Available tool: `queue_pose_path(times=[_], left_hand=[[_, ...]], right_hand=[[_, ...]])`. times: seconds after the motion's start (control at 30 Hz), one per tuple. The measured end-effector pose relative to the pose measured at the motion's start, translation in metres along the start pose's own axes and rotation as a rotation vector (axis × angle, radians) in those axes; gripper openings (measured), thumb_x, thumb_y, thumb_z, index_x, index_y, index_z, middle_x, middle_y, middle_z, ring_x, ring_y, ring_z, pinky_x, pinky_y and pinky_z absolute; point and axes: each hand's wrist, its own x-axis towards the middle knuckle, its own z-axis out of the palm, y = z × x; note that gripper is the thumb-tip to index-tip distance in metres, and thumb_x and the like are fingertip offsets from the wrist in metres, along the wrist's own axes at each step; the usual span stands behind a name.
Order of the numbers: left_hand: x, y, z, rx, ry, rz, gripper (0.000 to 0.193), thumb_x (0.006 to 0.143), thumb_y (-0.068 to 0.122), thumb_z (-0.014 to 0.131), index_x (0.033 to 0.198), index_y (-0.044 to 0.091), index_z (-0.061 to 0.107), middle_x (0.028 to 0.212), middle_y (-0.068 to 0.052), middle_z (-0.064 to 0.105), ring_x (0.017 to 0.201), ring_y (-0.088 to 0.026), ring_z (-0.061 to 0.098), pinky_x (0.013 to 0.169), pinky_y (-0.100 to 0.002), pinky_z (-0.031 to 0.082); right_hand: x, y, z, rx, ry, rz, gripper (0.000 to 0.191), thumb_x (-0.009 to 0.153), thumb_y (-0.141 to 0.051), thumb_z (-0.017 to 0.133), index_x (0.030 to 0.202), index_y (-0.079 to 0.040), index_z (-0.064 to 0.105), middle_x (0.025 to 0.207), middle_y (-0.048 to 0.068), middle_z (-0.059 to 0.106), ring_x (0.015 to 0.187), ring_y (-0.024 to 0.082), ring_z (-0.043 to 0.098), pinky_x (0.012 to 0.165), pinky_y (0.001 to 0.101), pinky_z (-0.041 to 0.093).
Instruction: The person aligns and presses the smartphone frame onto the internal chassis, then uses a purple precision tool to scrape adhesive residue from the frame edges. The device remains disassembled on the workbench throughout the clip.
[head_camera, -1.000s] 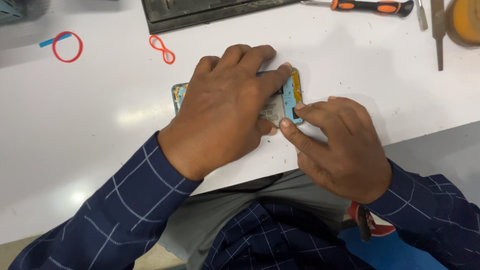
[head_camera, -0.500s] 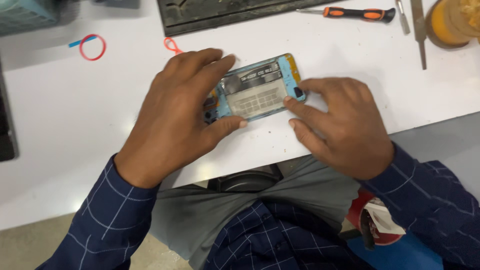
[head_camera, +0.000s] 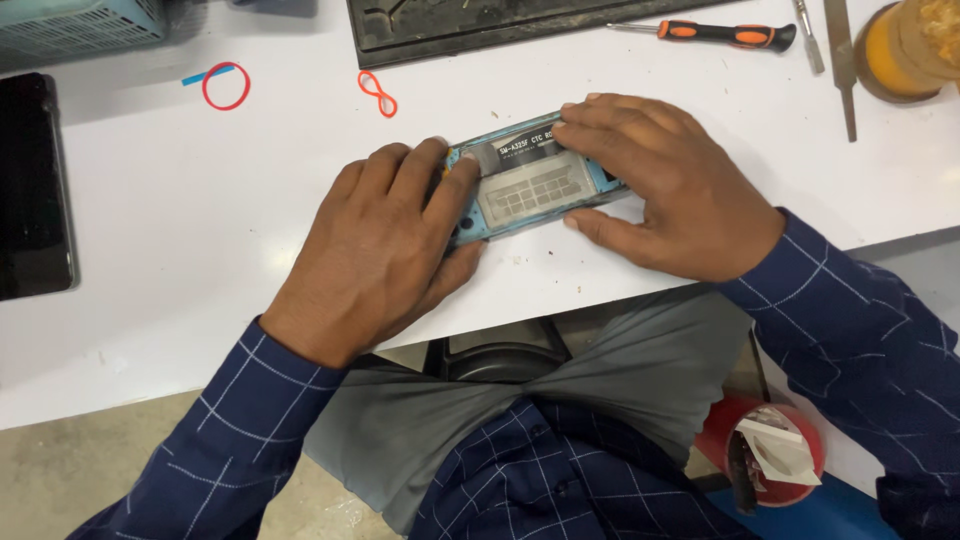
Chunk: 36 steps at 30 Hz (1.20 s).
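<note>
Fingers of the left hand (head_camera: 385, 240) and right hand (head_camera: 665, 185) press flat on the ends of an opened blue phone (head_camera: 528, 180), grasping it on the white table (head_camera: 200, 220).

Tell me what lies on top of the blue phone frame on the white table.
Both hands rest on the blue phone frame: the left hand covers its left end, the right hand its right end and upper edge. A pale grid panel shows between them. The covered ends cannot be seen.
</note>
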Motion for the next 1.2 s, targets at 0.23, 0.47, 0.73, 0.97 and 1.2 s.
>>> queue_pose_path(times=[0.23,0.47,0.73,0.97,1.2], left_hand=[[0.008,-0.014,-0.002,-0.087,0.101,0.04,0.036,0.104,0.028,0.065,0.127,0.001,0.062,0.112,-0.018,0.072,0.096,-0.032,0.072,0.085,-0.043,0.057],[0.021,-0.01,-0.004,-0.151,0.284,0.044,0.022,0.103,0.02,0.075,0.119,0.006,0.07,0.105,-0.007,0.074,0.086,-0.023,0.072,0.071,-0.035,0.055],[0.032,-0.011,0.003,-0.172,0.385,-0.009,0.017,0.104,0.02,0.079,0.117,0.009,0.074,0.108,-0.005,0.075,0.092,-0.02,0.073,0.071,-0.031,0.056],[0.033,-0.013,0.007,-0.219,0.417,-0.052,0.012,0.102,0.017,0.081,0.112,0.011,0.075,0.1,-0.002,0.077,0.085,-0.018,0.074,0.066,-0.031,0.053],[0.034,-0.013,0.004,-0.244,0.411,-0.058,0.015,0.102,0.016,0.081,0.112,0.008,0.075,0.103,-0.006,0.078,0.085,-0.02,0.074,0.069,-0.03,0.055]], right_hand=[[0.003,0.006,-0.007,-0.045,0.067,-0.006,0.038,0.096,-0.02,0.073,0.132,-0.01,0.066,0.133,0.012,0.069,0.127,0.029,0.063,0.12,0.0547,0.037],[0.02,0.008,-0.019,0.047,0.113,0.004,0.028,0.102,-0.019,0.074,0.125,-0.003,0.07,0.109,0.012,0.073,0.096,0.024,0.069,0.085,0.0393,0.055],[0.038,0.001,-0.017,0.024,0.301,-0.164,0.023,0.1,-0.016,0.078,0.115,0.0,0.074,0.099,0.011,0.063,0.088,0.024,0.059,0.076,0.0354,0.047],[0.041,0.005,-0.004,-0.084,0.343,-0.157,0.015,0.109,-0.021,0.08,0.109,-0.006,0.076,0.094,0.003,0.061,0.089,0.019,0.052,0.08,0.0333,0.043],[0.045,0.002,-0.009,-0.13,0.373,-0.186,0.014,0.103,-0.018,0.078,0.107,-0.005,0.076,0.092,0.004,0.059,0.09,0.021,0.051,0.082,0.0365,0.043]])
